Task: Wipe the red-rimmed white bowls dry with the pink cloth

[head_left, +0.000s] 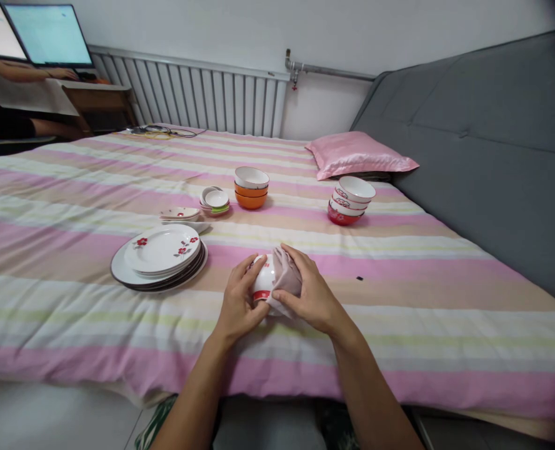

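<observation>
Left hand (pixel 242 294): curved round one side of the bowl (pixel 265 274), fingers over the top, thumb low on the near side
Right hand (pixel 314 294): closed on a bunched cloth (pixel 287 270), pressing it against the bowl's other side
Bowl's place: between both hands, over the near part of the bed (pixel 409 328); whether it touches the bedding, and which way up it is, I cannot tell
Step in hand: apparently wiping the bowl's outside with the cloth
Next move calls for: probably a steady left hold and an even turn, since smooth glaze could slip under fabric
Bowl's make: rounded, glossy white, likely ceramic, with a red band
Cloth's make: thin, soft, pale mauve, folded into loose creases
Red-and-white stack (pixel 350 203): nested bowls, right and farther back
Orange stack (pixel 251 195): nested round bowls, the topmost white outside
Plate stack (pixel 162 253): flat, shiny discs, red flowers on the top one, dark rims below
Bedding: striped, softly wrinkled fabric
Pillow (pixel 359 153): plump, satiny pink
</observation>
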The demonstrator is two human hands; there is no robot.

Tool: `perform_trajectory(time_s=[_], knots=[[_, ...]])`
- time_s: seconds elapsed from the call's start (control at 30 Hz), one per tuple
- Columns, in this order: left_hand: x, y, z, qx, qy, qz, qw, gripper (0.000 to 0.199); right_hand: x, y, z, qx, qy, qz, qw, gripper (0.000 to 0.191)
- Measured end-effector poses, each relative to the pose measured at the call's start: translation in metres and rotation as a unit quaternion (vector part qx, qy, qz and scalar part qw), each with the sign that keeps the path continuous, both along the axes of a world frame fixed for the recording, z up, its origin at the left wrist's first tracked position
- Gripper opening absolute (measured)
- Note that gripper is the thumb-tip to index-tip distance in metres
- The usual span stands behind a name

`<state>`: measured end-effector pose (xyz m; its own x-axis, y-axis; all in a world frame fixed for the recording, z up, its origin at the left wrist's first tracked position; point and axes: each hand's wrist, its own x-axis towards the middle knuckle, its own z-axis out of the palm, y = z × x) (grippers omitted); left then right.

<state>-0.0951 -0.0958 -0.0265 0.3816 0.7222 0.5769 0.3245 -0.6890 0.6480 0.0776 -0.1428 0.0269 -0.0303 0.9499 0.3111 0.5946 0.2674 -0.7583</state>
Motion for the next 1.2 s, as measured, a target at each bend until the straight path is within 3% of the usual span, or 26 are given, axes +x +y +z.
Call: perform_trajectory(time_s=[0.13,0.37,0.7,0.97,1.2], knots=[[-0.002,0.002,0.001,-0.017,-0.011,-0.006,1.000,0.073,0.001,0.002,-0.003,-0.013,0.029,-0.020,0.999,0.082],[-0.003,0.005,0.003,-0.047,-0.031,-0.001,0.998,0.071,0.007,0.011,-0.017,0.016,0.011,0.003,1.000,0.083],[-0.002,0.010,-0.003,-0.068,-0.074,0.008,0.995,0.070,0.009,0.022,-0.038,0.055,0.104,0.003,0.993,0.081],[-0.002,0.013,-0.008,-0.152,-0.131,0.024,0.979,0.071,0.006,0.021,-0.041,0.046,0.171,0.019,0.984,0.077],[-0.003,0.017,-0.014,-0.222,-0.175,0.054,0.958,0.072,0.005,0.022,-0.046,0.028,0.168,0.040,0.985,0.077]])
